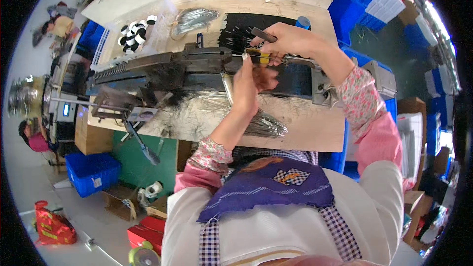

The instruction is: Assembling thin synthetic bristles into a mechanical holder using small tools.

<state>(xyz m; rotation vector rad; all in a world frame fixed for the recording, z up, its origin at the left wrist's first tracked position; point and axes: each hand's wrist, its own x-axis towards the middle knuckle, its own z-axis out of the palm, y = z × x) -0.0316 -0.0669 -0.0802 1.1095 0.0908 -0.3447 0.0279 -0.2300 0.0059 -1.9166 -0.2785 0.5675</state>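
My right hand (286,40) is closed around a dark, flat-handled tool (263,34) at the machine's right part. A yellow and black piece (264,58) shows below its fingers, partly hidden by them. Close by, my left hand (249,86) has its thumb raised to the end of the machine's dark metal bar (197,61), fingers curled; what they pinch is too small to make out. Behind the hands lies a black sheet (239,22) with thin metal wire pieces on it. A bundle of twisted wires (266,124) rests on the bench in front of my left wrist.
A clear tray (160,29) at the back left holds black and white rolls (133,34). Beside it lies a bag of metal wires (196,20). Dark bristle scraps litter the wooden bench (310,123). A blue cap (303,22) stands at the back right; blue crates (345,10) rise beyond.
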